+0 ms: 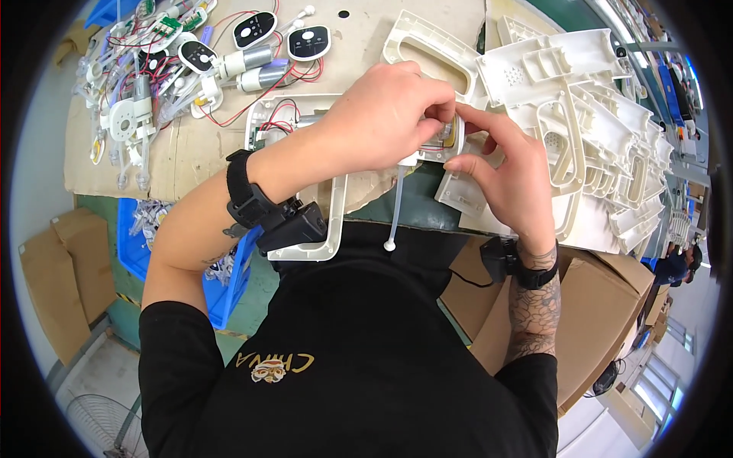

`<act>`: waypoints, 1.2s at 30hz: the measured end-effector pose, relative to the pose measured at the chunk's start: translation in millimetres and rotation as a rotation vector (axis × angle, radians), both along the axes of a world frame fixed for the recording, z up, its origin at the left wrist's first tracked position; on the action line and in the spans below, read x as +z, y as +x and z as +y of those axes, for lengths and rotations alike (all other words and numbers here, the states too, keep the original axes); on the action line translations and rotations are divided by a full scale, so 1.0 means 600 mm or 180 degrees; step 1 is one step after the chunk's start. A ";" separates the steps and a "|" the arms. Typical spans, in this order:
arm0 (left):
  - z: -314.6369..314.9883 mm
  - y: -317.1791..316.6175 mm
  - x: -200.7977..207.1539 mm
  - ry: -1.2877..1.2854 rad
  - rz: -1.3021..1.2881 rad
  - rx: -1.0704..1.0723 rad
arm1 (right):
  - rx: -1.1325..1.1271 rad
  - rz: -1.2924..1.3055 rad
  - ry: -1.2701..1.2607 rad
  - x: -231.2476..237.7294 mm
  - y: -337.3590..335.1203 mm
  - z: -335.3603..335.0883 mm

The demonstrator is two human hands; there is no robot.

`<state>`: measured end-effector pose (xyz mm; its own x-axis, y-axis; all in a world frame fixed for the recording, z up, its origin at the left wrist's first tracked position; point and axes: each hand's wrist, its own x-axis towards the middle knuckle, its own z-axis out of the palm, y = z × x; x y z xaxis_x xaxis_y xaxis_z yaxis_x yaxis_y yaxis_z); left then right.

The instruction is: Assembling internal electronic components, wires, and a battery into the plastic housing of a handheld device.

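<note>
A white plastic housing half (333, 237) with a loop-shaped handle lies at the table's front edge. Inside it are red wires (284, 109) and a metal cylinder, partly covered by my left forearm. My left hand (393, 114) reaches across to the housing's right end. Its fingers are curled together in a pinch there; what lies between them is hidden. Around that same end, my right hand (508, 164) curves with thumb and forefinger apart, gripping the edge of the housing. A thin translucent tube (398, 202) with a white ball tip hangs down from the housing below my left hand.
Wired pump assemblies (141, 99) and oval black-and-white panels (309, 43) pile up at the far left. White plastic shells (565, 69) are stacked on the right. Below the table stand a blue bin (131, 240) at left and a cardboard box (595, 320) at right.
</note>
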<state>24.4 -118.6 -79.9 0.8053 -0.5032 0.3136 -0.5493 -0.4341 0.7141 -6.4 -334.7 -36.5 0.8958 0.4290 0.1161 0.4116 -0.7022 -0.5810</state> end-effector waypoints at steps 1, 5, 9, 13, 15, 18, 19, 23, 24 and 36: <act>0.001 -0.001 0.002 -0.0096 0.0138 0.0034 | -0.0094 0.0135 0.0030 0.001 -0.001 0.001; 0.001 0.002 0.001 -0.0082 0.0125 0.0009 | -0.0145 0.0189 0.0040 0.000 -0.001 0.002; -0.001 0.002 0.000 -0.0031 0.0078 -0.0005 | -0.0180 0.0254 0.0004 0.005 -0.002 0.002; -0.002 0.002 -0.002 0.0136 -0.0061 0.0004 | -0.0056 0.0165 -0.0038 0.007 -0.004 0.002; -0.002 0.001 0.005 0.0157 0.0003 -0.0002 | 0.0037 0.0059 0.0074 0.002 -0.001 0.005; -0.001 0.001 0.002 0.0164 0.0002 -0.0004 | 0.0223 -0.0199 0.0074 -0.006 0.000 0.001; -0.001 0.001 0.000 0.0145 -0.0061 0.0003 | 0.0317 -0.0347 -0.0039 -0.007 0.000 0.000; -0.001 0.004 -0.001 0.0197 -0.0244 -0.0009 | 0.0593 -0.0658 -0.0170 0.003 0.009 0.000; -0.003 0.002 -0.001 0.0176 -0.0257 -0.0022 | 0.0589 -0.0738 -0.0291 0.006 0.006 0.002; -0.002 0.004 -0.009 0.0020 -0.0517 -0.0204 | 0.0488 -0.0783 -0.0138 -0.012 0.004 -0.011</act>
<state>26.6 -119.6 -85.1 0.7105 -0.5542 0.4337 -0.6840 -0.3988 0.6109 -3.9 -341.4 -43.8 0.7674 0.5665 0.3003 0.6396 -0.6430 -0.4213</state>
